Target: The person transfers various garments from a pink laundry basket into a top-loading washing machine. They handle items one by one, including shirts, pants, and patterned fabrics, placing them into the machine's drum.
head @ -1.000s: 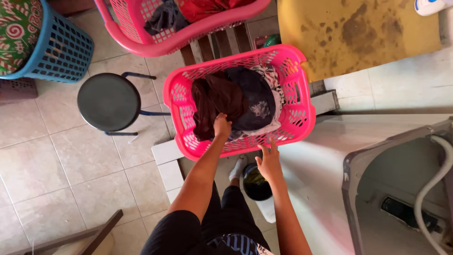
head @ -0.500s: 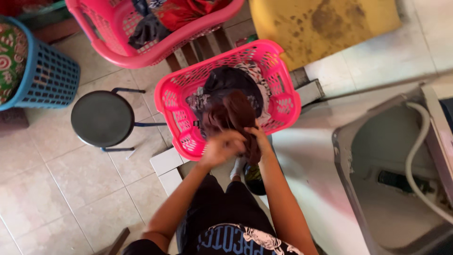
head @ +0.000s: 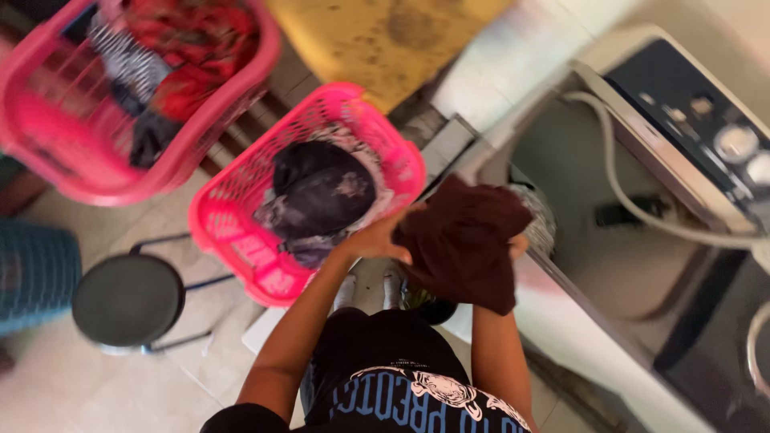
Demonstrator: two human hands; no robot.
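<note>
Both of my hands hold up a dark brown garment [head: 465, 240], bunched, in front of me. My left hand [head: 377, 239] grips its left edge, close to the rim of a pink laundry basket [head: 241, 248] that holds dark and patterned clothes [head: 321, 192]. My right hand [head: 517, 244] is mostly hidden behind the cloth's right side, next to the edge of an open top-loading washing machine [head: 642, 240]. The garment hangs between the basket and the machine's tub.
A second pink basket [head: 128, 96] with red and striped clothes sits at upper left. A black round stool [head: 128, 301] stands at left, a blue basket [head: 36, 273] beside it. A yellow stained mat [head: 385, 36] lies ahead. A white hose [head: 634, 200] runs into the washer.
The brown garment has come out of the pink basket and moved right toward the washing machine, held in both hands. My view has swung right, so more of the washer shows.
</note>
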